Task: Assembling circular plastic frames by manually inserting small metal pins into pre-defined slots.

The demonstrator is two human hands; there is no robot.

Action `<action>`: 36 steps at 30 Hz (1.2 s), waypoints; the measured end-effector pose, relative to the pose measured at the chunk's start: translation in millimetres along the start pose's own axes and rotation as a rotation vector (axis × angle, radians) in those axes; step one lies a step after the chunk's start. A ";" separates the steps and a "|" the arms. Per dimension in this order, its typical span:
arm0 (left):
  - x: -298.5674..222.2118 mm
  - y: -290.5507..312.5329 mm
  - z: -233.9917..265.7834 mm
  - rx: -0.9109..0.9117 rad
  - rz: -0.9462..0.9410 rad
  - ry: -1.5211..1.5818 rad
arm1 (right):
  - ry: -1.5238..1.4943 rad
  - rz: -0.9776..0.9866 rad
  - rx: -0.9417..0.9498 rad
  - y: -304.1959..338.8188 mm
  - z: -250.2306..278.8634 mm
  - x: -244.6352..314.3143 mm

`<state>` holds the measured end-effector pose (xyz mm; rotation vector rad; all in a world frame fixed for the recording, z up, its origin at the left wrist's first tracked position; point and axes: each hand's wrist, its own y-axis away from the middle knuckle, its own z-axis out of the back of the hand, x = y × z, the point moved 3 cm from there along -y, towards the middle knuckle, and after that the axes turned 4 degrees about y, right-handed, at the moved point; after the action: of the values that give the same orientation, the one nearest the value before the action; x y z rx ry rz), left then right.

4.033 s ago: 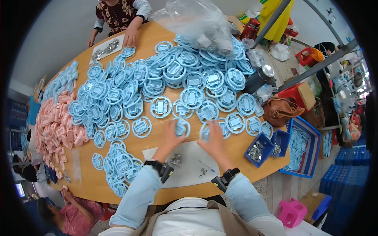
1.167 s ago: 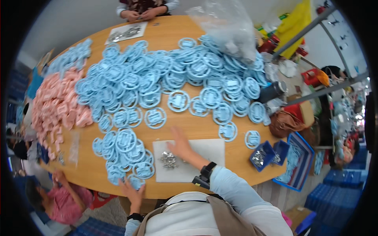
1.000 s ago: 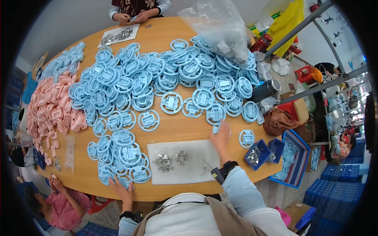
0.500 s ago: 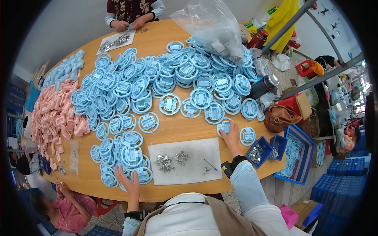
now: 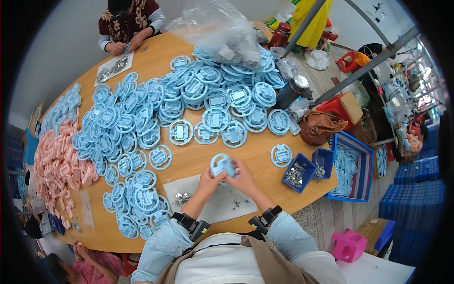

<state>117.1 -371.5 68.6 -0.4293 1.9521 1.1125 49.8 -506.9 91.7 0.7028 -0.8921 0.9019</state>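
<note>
In front of me, above the white foam mat (image 5: 218,210), I hold a light blue round plastic part (image 5: 221,163) in both hands. My left hand (image 5: 209,183) grips its lower left edge, the thumb lying on its face. My right hand (image 5: 242,177) has its fingers closed on the right side. On the mat are a small heap of metal pieces (image 5: 181,199), partly behind my left forearm, several tiny loose metal bits (image 5: 236,204) and a thin tool (image 5: 240,197) near my right wrist. One more blue round part (image 5: 281,155) lies flat to the right.
A large pile of blue round parts (image 5: 125,123) spreads across the table, with pink plastic parts (image 5: 61,161) to its left. Two blue bins (image 5: 300,173) of metal pieces stand at the right edge, near a blue crate (image 5: 367,182). Another person (image 5: 130,23) works at the far side.
My right hand has brought a blue round part from the right to the middle. My left hand has left the pile and joined it on the part. The whole view has shifted somewhat.
</note>
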 end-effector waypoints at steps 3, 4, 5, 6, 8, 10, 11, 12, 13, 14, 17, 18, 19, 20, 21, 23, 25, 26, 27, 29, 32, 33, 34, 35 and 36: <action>5.5 -5.8 4.0 -0.027 0.110 0.127 | 0.128 -0.036 -0.100 -11.4 16.7 -38.4; 8.2 -4.4 13.5 -0.040 0.118 0.160 | 0.213 -0.077 -0.196 -19.9 30.3 -68.5; 9.0 0.0 27.6 -0.077 0.090 0.193 | 0.322 0.007 -0.319 -29.8 50.9 -100.6; 4.4 9.5 43.1 -0.131 0.069 0.254 | 0.436 0.092 -0.437 -37.6 76.2 -123.2; -0.7 26.0 85.2 -0.227 -0.044 0.335 | 0.613 -0.064 -0.429 -53.3 117.2 -130.4; -2.8 44.3 140.8 -0.322 -0.177 0.391 | 0.771 -0.044 -0.428 -60.9 128.7 -139.6; -7.0 58.6 168.3 -0.379 -0.220 0.426 | 0.847 -0.033 -0.422 -64.4 129.5 -142.6; -11.4 81.6 192.6 -0.516 -0.220 0.379 | 0.898 -0.067 -0.321 -69.0 127.9 -139.6; -10.0 106.2 218.8 -0.655 -0.225 0.339 | 0.950 -0.091 -0.219 -73.9 127.3 -128.7; 2.6 120.8 254.9 -0.686 -0.290 0.384 | 1.000 -0.126 -0.118 -74.4 126.3 -124.5; 34.7 164.3 333.3 -0.868 -0.312 0.417 | 1.031 -0.023 -0.153 -73.9 123.9 -136.3; 42.8 176.8 345.7 -0.945 -0.290 0.408 | 1.000 0.004 -0.167 -72.2 123.1 -137.6; 48.4 183.9 349.9 -0.971 -0.280 0.429 | 0.974 0.031 -0.184 -71.1 123.7 -136.7; 53.6 190.1 354.1 -0.996 -0.271 0.449 | 0.946 0.057 -0.202 -69.6 124.1 -136.1; 58.2 195.2 357.9 -1.020 -0.262 0.468 | 0.914 0.064 -0.229 -66.7 123.5 -136.0; 74.0 200.6 369.6 -1.055 -0.254 0.503 | 0.846 0.087 -0.281 -61.4 118.4 -133.5; 85.1 201.8 374.1 -1.076 -0.229 0.532 | 0.759 0.125 -0.300 -57.0 112.8 -137.3; 87.5 201.1 372.9 -1.080 -0.207 0.544 | 0.716 0.143 -0.312 -55.3 111.3 -139.0; 90.2 200.2 372.7 -1.083 -0.185 0.556 | 0.717 0.136 -0.342 -54.1 110.8 -141.2; 99.9 199.3 382.8 -1.052 -0.183 0.542 | 0.712 0.126 -0.400 -53.2 107.1 -140.2; 95.6 201.9 382.0 -0.992 -0.167 0.509 | 0.687 0.061 -0.501 -53.6 111.6 -142.0; 92.0 202.6 380.3 -0.970 -0.160 0.495 | 0.707 0.071 -0.471 -52.0 109.6 -142.7; 100.7 207.8 393.3 -0.918 -0.197 0.406 | 0.725 0.083 -0.439 -51.1 107.2 -142.4; 123.8 216.4 419.4 -0.864 -0.232 0.322 | 0.746 0.096 -0.407 -51.1 104.9 -141.2; 143.8 220.1 437.5 -0.802 -0.272 0.253 | 0.768 0.133 -0.353 -51.1 101.5 -134.0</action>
<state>107.2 126.8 -41.4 -1.2695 1.5040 1.6863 15.9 -660.6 13.6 -0.0325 -0.3854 0.9929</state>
